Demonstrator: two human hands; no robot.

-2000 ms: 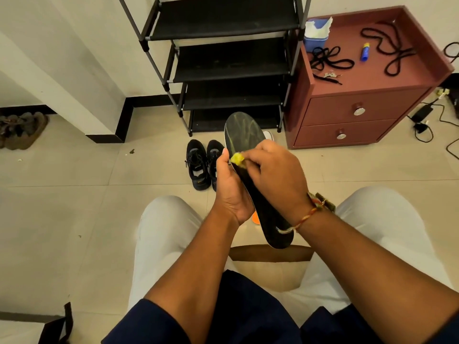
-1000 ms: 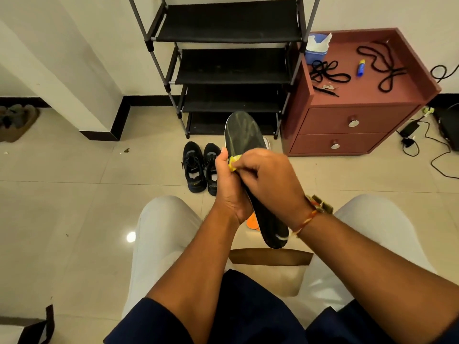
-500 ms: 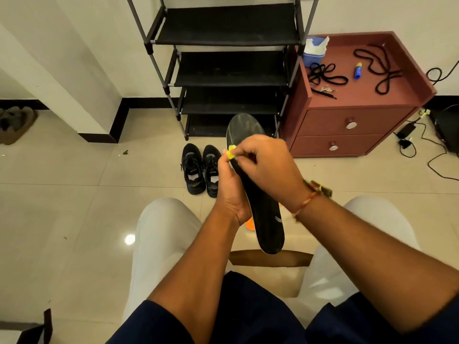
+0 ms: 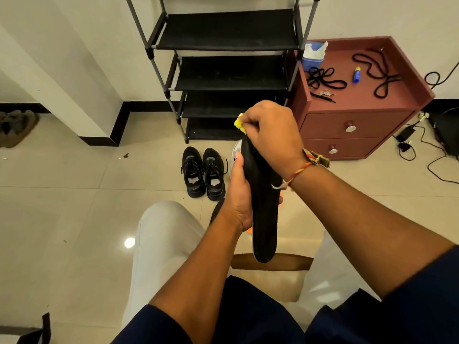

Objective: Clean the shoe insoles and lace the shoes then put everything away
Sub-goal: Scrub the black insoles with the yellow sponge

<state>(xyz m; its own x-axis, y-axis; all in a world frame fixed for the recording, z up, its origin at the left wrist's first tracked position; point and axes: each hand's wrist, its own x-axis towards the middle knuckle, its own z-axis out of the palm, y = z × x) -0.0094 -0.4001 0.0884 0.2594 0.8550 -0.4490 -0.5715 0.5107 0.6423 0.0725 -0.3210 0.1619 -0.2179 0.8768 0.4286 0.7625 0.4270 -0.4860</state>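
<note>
A long black insole (image 4: 263, 214) stands nearly upright between my knees. My left hand (image 4: 239, 197) grips its left edge around the middle. My right hand (image 4: 270, 130) covers the insole's far end and pinches a small yellow cloth (image 4: 240, 124) against it. A pair of black sneakers (image 4: 203, 173) sits on the floor tiles beyond my hands. Two black laces (image 4: 323, 80) (image 4: 377, 70) lie loose on top of the maroon cabinet (image 4: 352, 105).
A black shoe rack (image 4: 228, 70) with bare shelves stands against the wall beside the cabinet. On the cabinet are a blue tissue tub (image 4: 313, 57) and a small blue-yellow tube (image 4: 357, 74). Cables (image 4: 422, 155) trail on the floor at right. Grey footwear (image 4: 16, 127) lies far left.
My right hand slid with the yellow cloth from the insole's middle up to its far end, now hiding the tip. The left hand's grip moved lower on the insole.
</note>
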